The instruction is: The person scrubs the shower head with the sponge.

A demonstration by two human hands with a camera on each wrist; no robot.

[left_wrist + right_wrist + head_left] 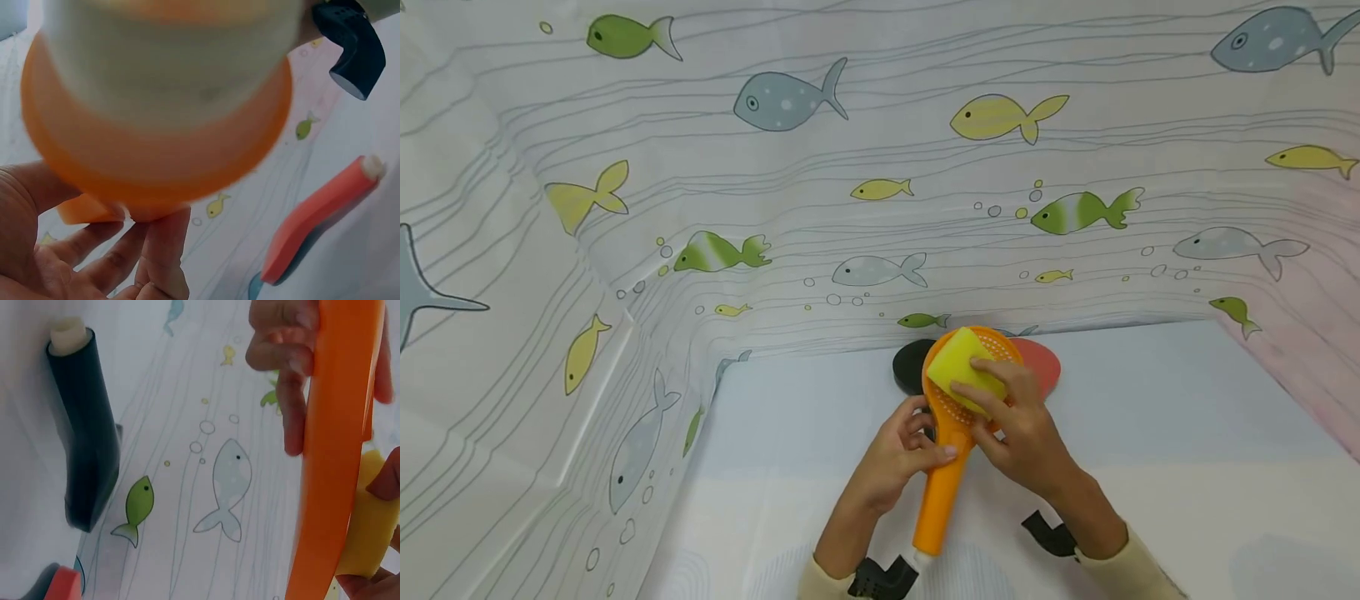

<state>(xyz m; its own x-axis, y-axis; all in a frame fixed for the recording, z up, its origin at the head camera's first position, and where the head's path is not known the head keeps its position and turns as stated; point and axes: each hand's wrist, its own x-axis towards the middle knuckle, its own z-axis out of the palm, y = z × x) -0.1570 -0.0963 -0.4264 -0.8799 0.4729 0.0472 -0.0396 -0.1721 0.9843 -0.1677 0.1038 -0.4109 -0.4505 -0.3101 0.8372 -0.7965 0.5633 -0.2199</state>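
An orange shower head (942,504) is tilted up over the table, its round, perforated face toward the head camera. My left hand (895,457) grips it at the neck, thumb on the front of the handle and fingers behind. A yellow sponge (957,365) lies against the perforated face. Fingers and thumb of my right hand (1028,429) hold the sponge there. In the right wrist view the sponge (369,525) touches the front of the orange shower head (340,425). The handle's end, close and blurred, fills much of the left wrist view.
Behind the orange one, a black shower head (912,367) and a red shower head (1042,367) lie on the white table (1150,400). A fish-printed sheet (820,200) rises at the back and sides. Black wrist mounts (886,579) sit on both wrists.
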